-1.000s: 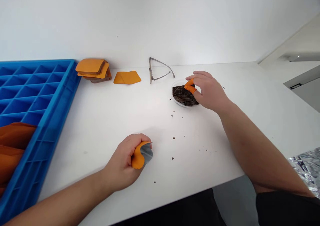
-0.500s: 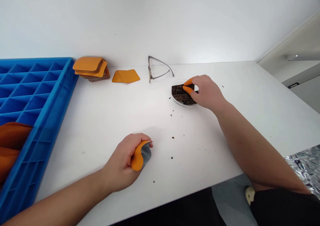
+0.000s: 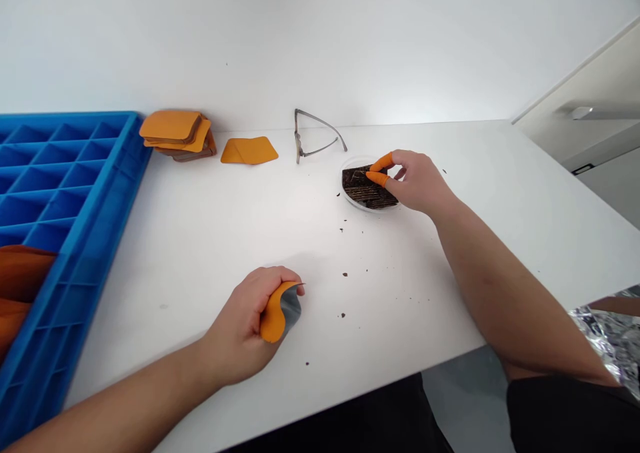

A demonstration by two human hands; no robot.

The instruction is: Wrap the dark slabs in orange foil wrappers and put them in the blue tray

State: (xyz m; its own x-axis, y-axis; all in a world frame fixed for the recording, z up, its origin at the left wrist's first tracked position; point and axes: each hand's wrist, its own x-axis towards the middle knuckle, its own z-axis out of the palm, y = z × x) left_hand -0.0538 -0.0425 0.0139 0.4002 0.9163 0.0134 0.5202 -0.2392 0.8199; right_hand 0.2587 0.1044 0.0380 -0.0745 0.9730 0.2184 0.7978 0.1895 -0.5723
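My left hand (image 3: pixel 253 319) is closed around a small orange pouch (image 3: pixel 273 316), low over the front of the white table. The pouch gapes at its mouth and shows a grey lining. Farther back on the right, my right hand (image 3: pixel 413 179) has orange finger covers on thumb and forefinger. Their tips pinch together at a dark brown pressed piece (image 3: pixel 354 177) in a clear round dish (image 3: pixel 367 209). More thin dark slabs (image 3: pixel 373 196) stand in a row in that dish. How firmly the fingertips grip the piece is too small to tell.
A blue divided crate (image 3: pixel 95 239) stands at left, with orange pouches (image 3: pixel 23 273) in its near part. Behind are a stack of orange pouches (image 3: pixel 173 129), a single flat pouch (image 3: pixel 250 150) and eyeglasses (image 3: pixel 299 143). Dark crumbs (image 3: pixel 345 274) dot the table. Silver foil (image 3: pixel 600 336) lies at right.
The view has shifted slightly. My right fingers have moved a little at the dish, with the other fingers curling in. A skin-coloured strip, perhaps an arm, now shows over the foil.
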